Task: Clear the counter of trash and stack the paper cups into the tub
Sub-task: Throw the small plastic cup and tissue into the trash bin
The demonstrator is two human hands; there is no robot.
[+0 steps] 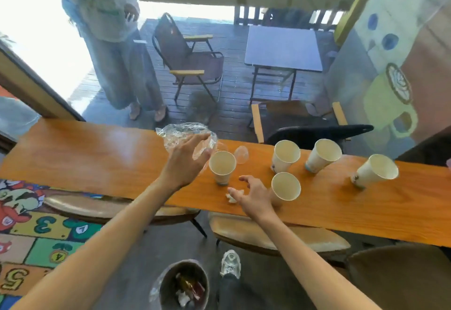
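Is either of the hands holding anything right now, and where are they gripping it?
The left hand holds crumpled clear plastic wrap by its near edge. The right hand is open over a tissue wad, holding nothing.

Glossy wooden counter (97,153); matt paper cups (285,154); crinkled clear plastic (185,134).

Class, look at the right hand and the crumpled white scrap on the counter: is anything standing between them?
Nothing visible does. The right hand hovers open right over the crumpled scrap, fingers spread. The nearest paper cups stand to either side, not in the path. The left hand is busy holding clear plastic wrap.
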